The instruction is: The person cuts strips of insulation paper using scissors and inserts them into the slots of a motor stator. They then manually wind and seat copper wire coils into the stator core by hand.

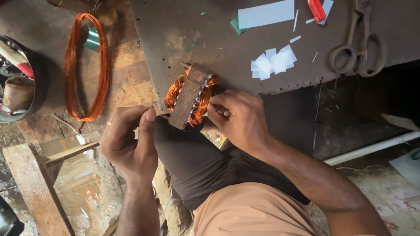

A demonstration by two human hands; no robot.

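Note:
A rusty motor stator (187, 97) with orange copper windings stands on edge at the front rim of a grey metal worktop (227, 48). My right hand (238, 120) is at the stator's right side, fingertips pinched on its slotted edge among the windings. My left hand (131, 142) sits just left of and below the stator, fingers curled shut with the thumb pressed against them. Whether it holds a thin wire is too small to tell. My knees in dark trousers are under both hands.
A loose loop of copper wire (85, 65) and a green tape roll (92, 38) lie at the left. Rusty scissors (358, 48), cut white paper pieces (273, 61), a white strip (267, 14) and a red tool (316, 9) lie on the worktop. A metal bowl (17, 78) is far left.

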